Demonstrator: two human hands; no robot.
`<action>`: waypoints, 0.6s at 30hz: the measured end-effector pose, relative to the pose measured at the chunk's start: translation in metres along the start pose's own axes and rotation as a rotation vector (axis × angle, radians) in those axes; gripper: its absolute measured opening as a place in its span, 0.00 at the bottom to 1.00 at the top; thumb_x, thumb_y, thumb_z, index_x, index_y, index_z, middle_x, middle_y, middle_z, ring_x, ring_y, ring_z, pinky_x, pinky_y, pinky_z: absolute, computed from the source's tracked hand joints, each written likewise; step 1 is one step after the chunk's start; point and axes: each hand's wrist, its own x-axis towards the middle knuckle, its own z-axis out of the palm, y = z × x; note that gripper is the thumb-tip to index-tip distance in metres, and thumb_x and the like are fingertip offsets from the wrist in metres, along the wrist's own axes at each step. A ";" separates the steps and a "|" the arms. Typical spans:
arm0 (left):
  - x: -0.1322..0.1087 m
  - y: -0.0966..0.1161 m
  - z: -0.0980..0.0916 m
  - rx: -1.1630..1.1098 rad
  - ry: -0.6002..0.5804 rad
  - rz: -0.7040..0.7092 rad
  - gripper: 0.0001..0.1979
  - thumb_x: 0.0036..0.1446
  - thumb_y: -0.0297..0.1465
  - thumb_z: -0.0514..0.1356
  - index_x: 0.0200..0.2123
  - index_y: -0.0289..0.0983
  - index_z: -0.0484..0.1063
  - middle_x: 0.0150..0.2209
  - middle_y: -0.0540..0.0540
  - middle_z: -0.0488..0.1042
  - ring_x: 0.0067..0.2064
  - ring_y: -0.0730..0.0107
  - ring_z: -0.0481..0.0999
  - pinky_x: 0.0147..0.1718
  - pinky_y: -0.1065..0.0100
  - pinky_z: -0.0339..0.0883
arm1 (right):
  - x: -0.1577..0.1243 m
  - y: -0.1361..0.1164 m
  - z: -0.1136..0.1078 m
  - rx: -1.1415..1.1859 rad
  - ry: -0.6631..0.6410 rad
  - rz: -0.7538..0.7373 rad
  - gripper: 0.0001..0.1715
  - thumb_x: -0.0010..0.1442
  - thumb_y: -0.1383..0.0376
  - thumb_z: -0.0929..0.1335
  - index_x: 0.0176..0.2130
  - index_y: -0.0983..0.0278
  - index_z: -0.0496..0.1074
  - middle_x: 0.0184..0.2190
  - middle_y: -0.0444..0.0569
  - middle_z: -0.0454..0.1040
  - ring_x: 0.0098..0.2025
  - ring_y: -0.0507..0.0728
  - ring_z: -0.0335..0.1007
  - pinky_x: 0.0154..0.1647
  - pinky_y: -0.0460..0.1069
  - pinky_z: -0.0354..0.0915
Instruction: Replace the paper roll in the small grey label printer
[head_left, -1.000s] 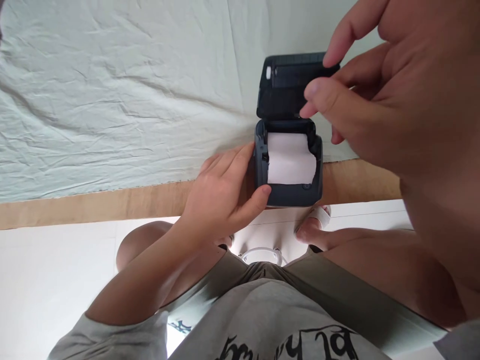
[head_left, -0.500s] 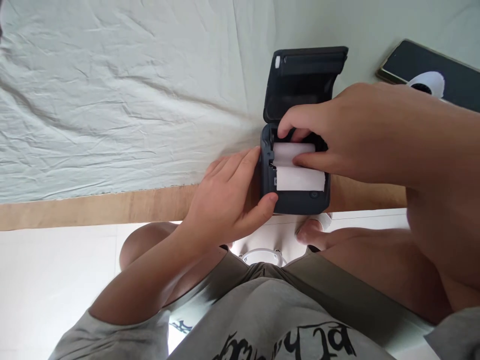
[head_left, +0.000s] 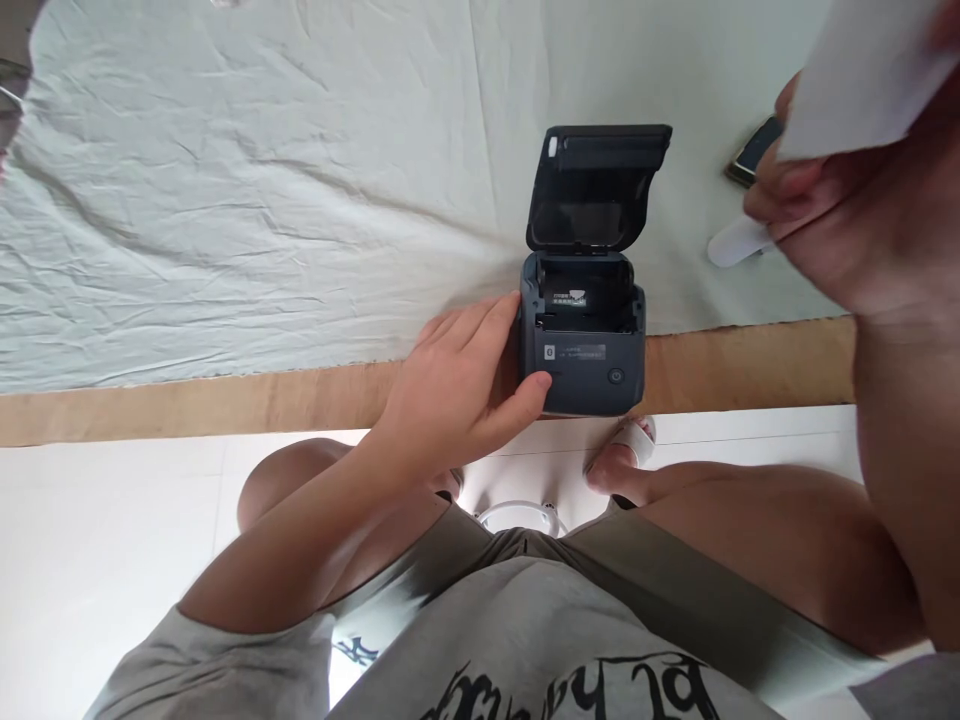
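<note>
A small dark portable printer [head_left: 592, 390] sits at the table's edge with its lid [head_left: 596, 190] hinged up and its paper bay [head_left: 581, 290] bare inside. My left hand [head_left: 457, 375] holds the printer at its left side, fingers stretched along that side and thumb on the front left corner. At the upper right, my right hand [head_left: 806, 205] is closed around a white paper roll [head_left: 847, 90] with its loose end spread out. The frame's right edge cuts off part of that hand and roll.
Behind my right hand lies a phone [head_left: 752, 155], mostly hidden. A white rounded object [head_left: 735, 243] is close to it. Wrinkled pale cloth [head_left: 300, 200] covers the table up to a wooden edge strip [head_left: 225, 400]. Below are my legs and the tiled floor.
My right hand has lifted the paper roll out of the printer and carried it to the upper right. My left hand stays on the printer, whose lid remains up.
</note>
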 end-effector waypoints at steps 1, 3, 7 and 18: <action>0.000 0.000 0.000 0.002 0.003 -0.003 0.38 0.77 0.47 0.50 0.76 0.25 0.67 0.70 0.27 0.80 0.70 0.39 0.81 0.72 0.42 0.74 | -0.003 -0.003 0.009 0.142 0.086 0.110 0.20 0.72 0.47 0.66 0.55 0.52 0.77 0.42 0.49 0.80 0.32 0.56 0.75 0.30 0.55 0.76; 0.000 0.000 0.001 0.007 0.005 -0.007 0.38 0.77 0.46 0.50 0.76 0.25 0.67 0.70 0.28 0.80 0.71 0.39 0.80 0.74 0.43 0.73 | -0.013 -0.010 0.024 0.239 0.123 0.180 0.14 0.62 0.56 0.76 0.45 0.58 0.77 0.37 0.47 0.78 0.29 0.52 0.71 0.30 0.54 0.75; -0.001 -0.001 0.002 0.014 0.007 -0.018 0.37 0.77 0.46 0.50 0.77 0.27 0.67 0.72 0.29 0.79 0.75 0.41 0.78 0.76 0.45 0.71 | -0.031 -0.011 0.038 -0.003 -0.065 0.153 0.24 0.67 0.52 0.78 0.32 0.62 0.68 0.25 0.44 0.69 0.28 0.52 0.69 0.33 0.54 0.71; -0.001 0.001 0.002 0.001 0.018 -0.003 0.38 0.77 0.44 0.50 0.76 0.20 0.68 0.71 0.27 0.79 0.71 0.40 0.80 0.73 0.43 0.73 | -0.020 0.024 0.038 -0.393 -0.193 -0.068 0.22 0.69 0.56 0.74 0.60 0.54 0.71 0.38 0.44 0.77 0.38 0.55 0.73 0.46 0.57 0.69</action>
